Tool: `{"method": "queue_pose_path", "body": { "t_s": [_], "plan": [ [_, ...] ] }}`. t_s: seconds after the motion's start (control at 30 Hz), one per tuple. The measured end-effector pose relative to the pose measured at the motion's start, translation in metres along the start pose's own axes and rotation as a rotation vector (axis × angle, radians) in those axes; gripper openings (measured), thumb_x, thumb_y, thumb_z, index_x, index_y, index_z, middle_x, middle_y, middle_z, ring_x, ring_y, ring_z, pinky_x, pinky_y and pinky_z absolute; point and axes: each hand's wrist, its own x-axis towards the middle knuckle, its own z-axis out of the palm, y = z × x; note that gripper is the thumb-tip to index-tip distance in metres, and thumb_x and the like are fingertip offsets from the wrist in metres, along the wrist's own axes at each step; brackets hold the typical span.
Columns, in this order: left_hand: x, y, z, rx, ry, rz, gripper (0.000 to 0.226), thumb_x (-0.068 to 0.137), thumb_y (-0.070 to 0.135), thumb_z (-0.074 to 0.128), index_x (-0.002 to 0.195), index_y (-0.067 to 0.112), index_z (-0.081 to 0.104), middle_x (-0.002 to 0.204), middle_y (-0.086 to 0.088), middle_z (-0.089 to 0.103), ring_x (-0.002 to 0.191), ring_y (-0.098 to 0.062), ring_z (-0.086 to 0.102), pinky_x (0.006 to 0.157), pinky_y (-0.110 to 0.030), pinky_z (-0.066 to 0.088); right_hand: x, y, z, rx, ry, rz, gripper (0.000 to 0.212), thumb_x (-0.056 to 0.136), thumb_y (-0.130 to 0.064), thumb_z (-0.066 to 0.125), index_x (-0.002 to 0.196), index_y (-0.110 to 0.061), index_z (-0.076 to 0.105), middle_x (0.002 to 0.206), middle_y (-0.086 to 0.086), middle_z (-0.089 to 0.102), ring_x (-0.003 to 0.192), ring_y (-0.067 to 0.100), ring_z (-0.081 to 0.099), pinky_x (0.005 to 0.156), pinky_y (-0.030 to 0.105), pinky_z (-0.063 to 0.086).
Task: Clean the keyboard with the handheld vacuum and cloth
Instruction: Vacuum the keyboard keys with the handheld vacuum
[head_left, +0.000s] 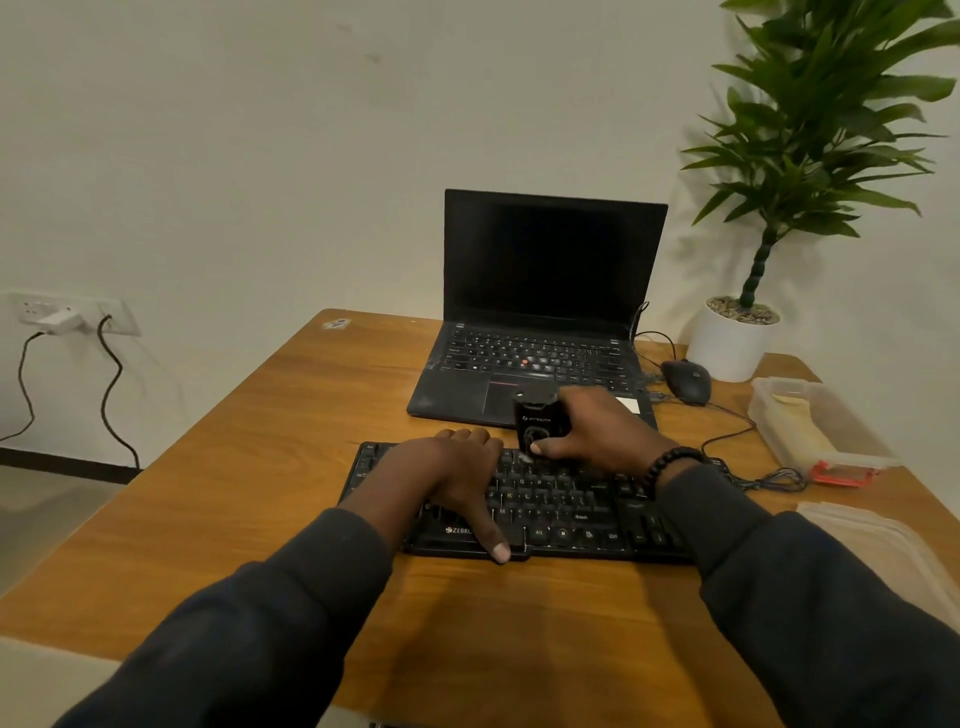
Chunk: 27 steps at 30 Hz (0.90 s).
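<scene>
Two dark sleeves (270, 618) lead to one dusty black keyboard (561, 504); left hand (452, 478) rests flat, fingers straight, right hand (597, 431) grasps one small black vacuum (537, 423)

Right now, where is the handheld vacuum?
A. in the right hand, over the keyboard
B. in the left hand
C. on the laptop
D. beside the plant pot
A: the right hand grips the handheld vacuum above the keyboard; the left hand rests flat on the keys.
</scene>
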Motion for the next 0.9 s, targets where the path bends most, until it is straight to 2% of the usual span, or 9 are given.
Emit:
{"method": "queue_pose_path", "body": {
  "t_s": [0.07,0.17,0.27,0.33,0.43,0.53,0.67,0.9],
  "plan": [
    [0.001,0.002,-0.003,0.005,-0.013,-0.012,0.128,0.056,0.070,0.081,0.154,0.017,0.017,0.158,-0.008,0.023,0.144,-0.034,0.023,0.116,-0.054,0.028,0.002,-0.001,-0.003,-0.083,0.073,-0.016,0.046,0.080,-0.031,0.077,0.118,-0.015,0.057,0.114,-0.002,0.059,0.102,0.013,0.056,0.084,0.024,0.050],
    [0.001,0.005,-0.005,0.031,-0.035,-0.021,0.128,0.058,0.070,0.081,0.154,0.016,0.016,0.159,-0.008,0.022,0.145,-0.034,0.022,0.116,-0.053,0.028,-0.003,-0.002,-0.005,0.110,0.058,0.012,0.050,0.078,-0.034,0.078,0.119,-0.016,0.055,0.107,-0.009,0.060,0.091,0.004,0.057,0.068,0.013,0.045],
    [0.001,0.007,-0.007,0.034,-0.052,-0.042,0.128,0.059,0.068,0.081,0.155,0.017,0.014,0.160,-0.008,0.020,0.146,-0.035,0.020,0.117,-0.054,0.027,-0.008,0.000,0.000,0.089,-0.038,-0.007,0.051,0.079,-0.035,0.077,0.121,-0.017,0.055,0.105,-0.009,0.061,0.081,-0.004,0.053,0.059,0.009,0.040],
    [0.002,0.008,-0.008,0.037,-0.056,-0.049,0.129,0.057,0.069,0.082,0.154,0.018,0.014,0.160,-0.008,0.020,0.146,-0.036,0.020,0.116,-0.055,0.028,-0.006,0.004,0.000,0.042,0.011,0.020,0.049,0.080,-0.031,0.076,0.122,-0.015,0.055,0.113,-0.004,0.061,0.090,0.002,0.055,0.067,0.010,0.042],
    [0.002,0.007,-0.006,0.033,-0.056,-0.053,0.130,0.056,0.070,0.082,0.155,0.018,0.014,0.160,-0.007,0.019,0.145,-0.036,0.020,0.115,-0.057,0.028,-0.004,0.013,-0.004,-0.062,0.102,0.055,0.046,0.083,-0.027,0.074,0.122,-0.013,0.055,0.120,0.001,0.059,0.106,0.012,0.055,0.084,0.018,0.044],
    [0.003,0.007,-0.006,0.005,-0.051,-0.019,0.131,0.059,0.067,0.082,0.156,0.017,0.010,0.161,-0.007,0.016,0.147,-0.035,0.018,0.116,-0.057,0.026,-0.011,0.022,-0.008,0.075,0.128,0.101,0.052,0.080,-0.033,0.076,0.124,-0.014,0.054,0.119,0.000,0.063,0.099,0.009,0.056,0.080,0.018,0.046],
    [0.004,0.012,-0.003,-0.037,-0.033,0.024,0.129,0.060,0.067,0.082,0.155,0.017,0.009,0.161,-0.006,0.015,0.147,-0.034,0.016,0.118,-0.053,0.024,-0.021,0.026,-0.006,0.200,0.039,0.099,0.055,0.078,-0.038,0.077,0.124,-0.017,0.054,0.108,-0.009,0.063,0.092,0.003,0.057,0.071,0.012,0.043],
    [0.005,0.014,-0.001,-0.026,-0.021,0.003,0.131,0.055,0.069,0.084,0.153,0.020,0.012,0.158,-0.005,0.017,0.145,-0.034,0.018,0.117,-0.053,0.025,-0.017,0.034,-0.011,-0.032,0.167,0.105,0.046,0.081,-0.030,0.075,0.120,-0.013,0.056,0.117,0.002,0.062,0.102,0.012,0.057,0.083,0.021,0.047]
  ]
}}
